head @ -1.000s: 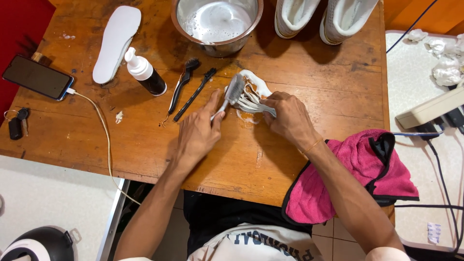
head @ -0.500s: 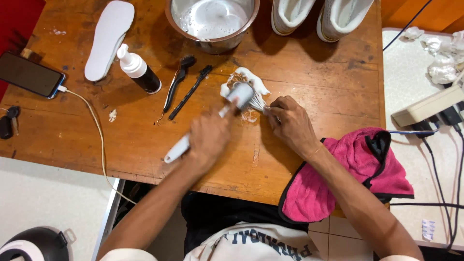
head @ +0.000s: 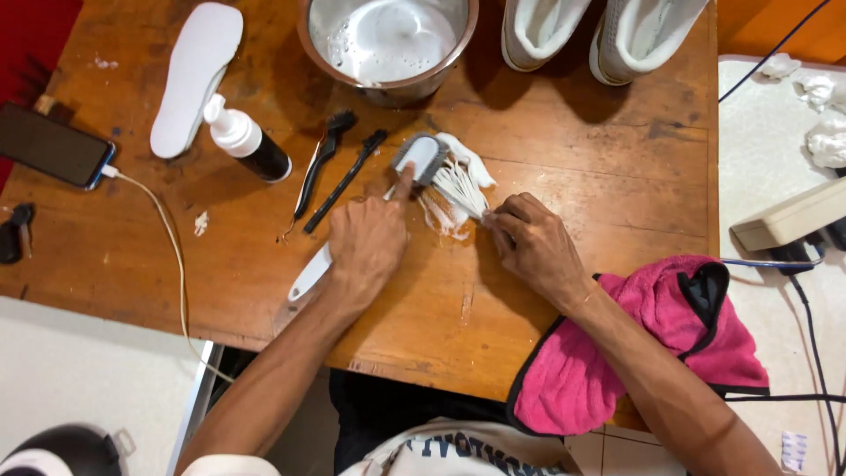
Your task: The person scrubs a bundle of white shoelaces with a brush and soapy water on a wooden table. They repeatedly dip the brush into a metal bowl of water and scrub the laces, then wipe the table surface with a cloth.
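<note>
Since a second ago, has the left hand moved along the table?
Yes. The left hand with its white brush has slid away from the laces, then back up toward the steel bowl.

Single head view: you look steeply down, close over the wooden counter point(head: 573, 167), your forearms entering from below.

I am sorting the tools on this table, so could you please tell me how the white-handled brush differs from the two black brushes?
The white-handled brush is gripped in the left hand and pressed on the white laces that the right hand pins down; the two black brushes lie untouched beside it. Its head is broad and grey, theirs narrow and black. Its handle is thicker. All rest on the wooden table.
</note>
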